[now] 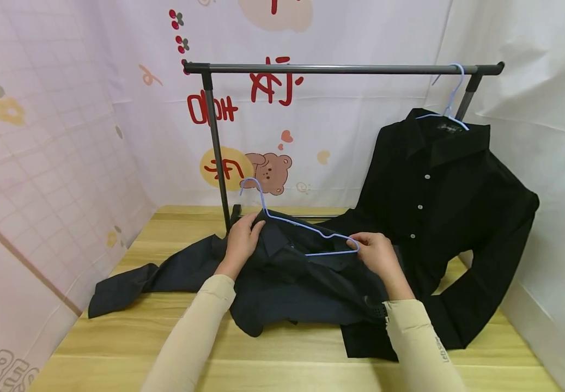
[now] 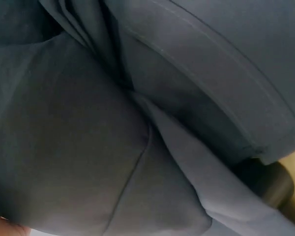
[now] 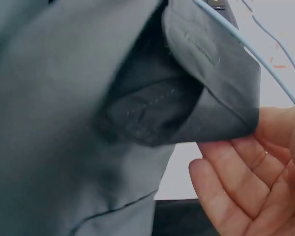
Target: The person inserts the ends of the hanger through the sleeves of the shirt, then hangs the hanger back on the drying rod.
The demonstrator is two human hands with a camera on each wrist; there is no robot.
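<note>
A dark navy shirt (image 1: 287, 296) lies bunched on the table, one sleeve (image 1: 122, 288) stretched out to the left. My left hand (image 1: 243, 239) grips its cloth near the collar, beside the neck of a light blue wire hanger (image 1: 289, 220). The hanger slants across the shirt's opening with its hook (image 1: 250, 179) raised at the left. At the hanger's right end, my right hand (image 1: 375, 255) pinches the shirt; in the right wrist view, thumb and fingers hold a cloth corner (image 3: 236, 120) with the wire passing by the thumb. Cloth fills most of the left wrist view.
A grey metal rack (image 1: 341, 69) stands behind the shirt. A black button-up shirt (image 1: 439, 207) hangs at its right end on another blue hanger (image 1: 451, 98), draping onto the wooden table (image 1: 282, 365). Printed cloth walls (image 1: 27, 136) enclose the table at the back and sides.
</note>
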